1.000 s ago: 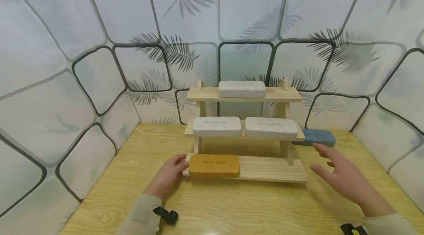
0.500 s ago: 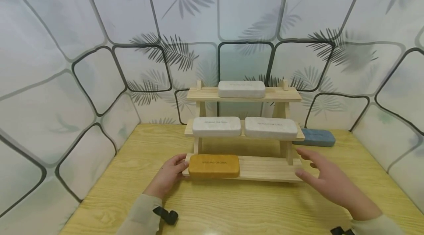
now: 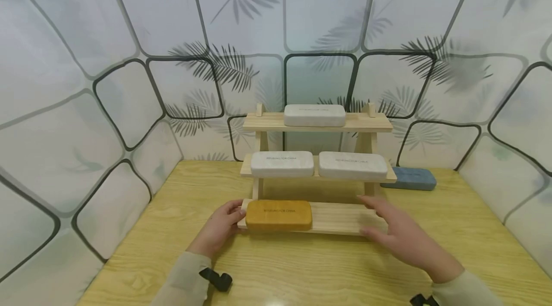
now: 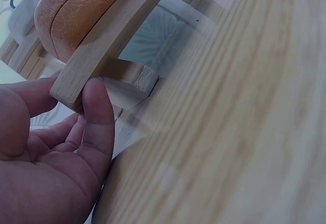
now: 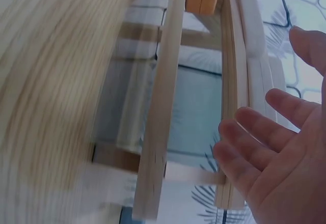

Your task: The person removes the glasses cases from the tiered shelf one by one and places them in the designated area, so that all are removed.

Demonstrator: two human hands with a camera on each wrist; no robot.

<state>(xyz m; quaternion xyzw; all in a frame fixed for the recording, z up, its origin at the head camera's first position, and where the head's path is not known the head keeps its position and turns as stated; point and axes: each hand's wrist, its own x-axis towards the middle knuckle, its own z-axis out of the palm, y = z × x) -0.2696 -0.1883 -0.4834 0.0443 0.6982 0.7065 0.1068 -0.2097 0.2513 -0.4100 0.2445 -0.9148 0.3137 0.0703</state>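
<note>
Orange glasses case (image 3: pixel 279 215): at the left end of the bottom board (image 3: pixel 338 218); apt, by judgement, to slide off the front with any tilt or jerk, given no lip visible along the edge.
Left hand (image 3: pixel 217 229): pinching the board's left end between thumb and fingers; in a lift from this side alone, likely to skew the wooden three-tier rack (image 3: pixel 360 125).
Right hand (image 3: pixel 401 234): wide, fingers extended, holding nothing, at the board's right end in the head view; contact impossible to confirm; liable to bump the rack if brought in hard.
White glasses cases (image 3: pixel 282 164): two side by side on the middle tier, close to the front edge, and one on top; likely to shift with a knock.
Rack look: pale, bare, grained wood; three stepped boards, slanted side legs; upright on the table (image 3: pixel 202 186).
Orange case look: rounded corners, creased leathery skin, a seam along the side, dark lettering on the lid.
Blue glasses case (image 3: pixel 413 179): on the table, partly hidden behind the rack's right side.
</note>
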